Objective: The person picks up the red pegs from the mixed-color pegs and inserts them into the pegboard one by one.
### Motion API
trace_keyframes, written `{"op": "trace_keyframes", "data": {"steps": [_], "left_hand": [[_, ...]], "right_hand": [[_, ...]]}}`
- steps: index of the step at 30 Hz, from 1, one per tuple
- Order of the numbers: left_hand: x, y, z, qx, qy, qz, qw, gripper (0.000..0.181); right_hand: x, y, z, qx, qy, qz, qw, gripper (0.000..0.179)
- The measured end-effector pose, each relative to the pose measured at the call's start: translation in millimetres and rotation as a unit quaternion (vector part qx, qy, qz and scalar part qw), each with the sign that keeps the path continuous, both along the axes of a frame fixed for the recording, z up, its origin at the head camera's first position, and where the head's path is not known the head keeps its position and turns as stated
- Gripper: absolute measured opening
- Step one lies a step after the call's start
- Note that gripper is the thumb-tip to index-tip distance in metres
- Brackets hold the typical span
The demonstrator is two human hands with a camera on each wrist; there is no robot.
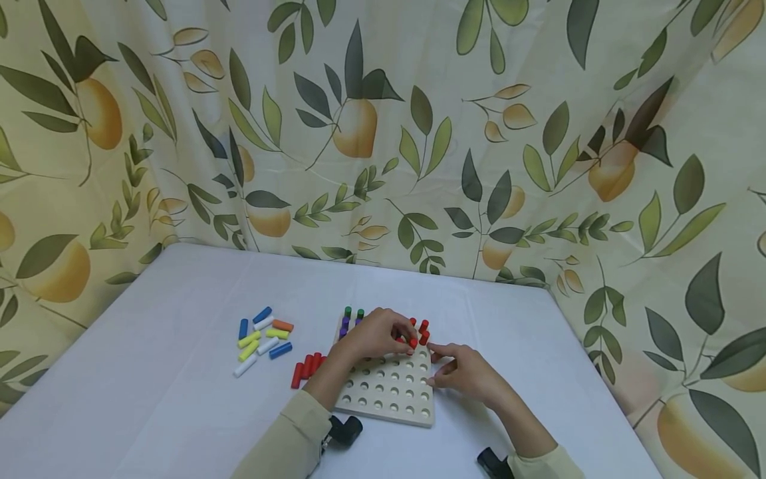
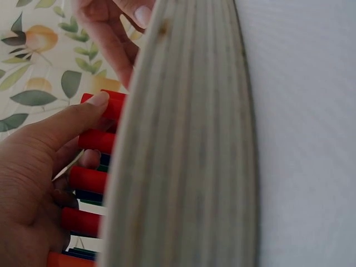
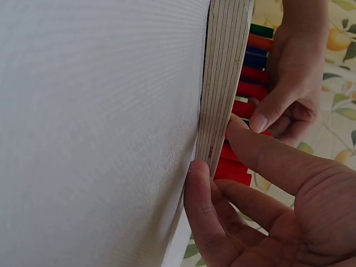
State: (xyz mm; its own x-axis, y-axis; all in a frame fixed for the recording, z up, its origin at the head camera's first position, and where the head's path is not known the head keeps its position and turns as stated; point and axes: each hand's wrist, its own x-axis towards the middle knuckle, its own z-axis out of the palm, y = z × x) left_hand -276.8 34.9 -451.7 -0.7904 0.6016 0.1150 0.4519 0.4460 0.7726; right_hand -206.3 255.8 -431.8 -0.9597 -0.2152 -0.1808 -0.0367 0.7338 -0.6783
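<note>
A pale wooden pegboard (image 1: 385, 414) with rows of round holes lies on the white table. My left hand (image 1: 380, 332) reaches over its far part and pinches a red peg (image 1: 413, 343), the thumb on the peg's top in the left wrist view. Other red pegs (image 1: 424, 338) stand at the board's far right corner. Purple pegs (image 1: 344, 324) and green pegs (image 1: 348, 311) stand at the far left, partly behind my left hand. My right hand (image 1: 469, 374) touches the right edge of the board with bent fingers; the right wrist view shows fingertips (image 3: 196, 169) against that side.
Several loose red pegs (image 1: 308, 367) lie by the board's left side. Farther left is a scattered group of blue, white, yellow and orange pegs (image 1: 266, 332). A curtain (image 1: 383, 133) printed with fruit and leaves hangs behind the table (image 1: 179, 372).
</note>
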Motion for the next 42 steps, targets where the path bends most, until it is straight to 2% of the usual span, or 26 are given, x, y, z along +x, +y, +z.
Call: {"op": "trace_keyframes", "data": {"steps": [18, 23, 29, 35, 38, 42], "left_hand": [[0.6, 0.4, 5.6, 0.002, 0.006, -0.012, 0.9999, 0.017], [1.1, -2.8, 8.2, -0.011, 0.006, -0.018, 0.9998, 0.017], [3.2, -11.1, 13.0, 0.001, 0.002, -0.038, 0.9993, 0.016], [5.2, -22.6, 24.6, 0.023, 0.005, -0.054, 0.9983, 0.014], [4.8, -30.7, 28.5, 0.015, 0.017, -0.056, 0.9982, 0.015], [4.6, -45.5, 27.5, 0.002, 0.026, -0.05, 0.9984, 0.015]], "right_hand": [[-0.7, 2, 1.0, 0.004, 0.002, -0.005, 1.0, 0.066], [0.6, 2, 1.0, -0.005, 0.001, -0.003, 1.0, 0.068], [1.4, 1, 0.4, -0.007, 0.001, -0.002, 1.0, 0.068], [0.7, 0, -0.1, 0.007, -0.001, -0.005, 1.0, 0.066], [0.5, 0, 0.2, 0.007, -0.003, -0.007, 0.9999, 0.066], [0.0, -1, -0.2, 0.007, -0.001, -0.006, 1.0, 0.066]]}}
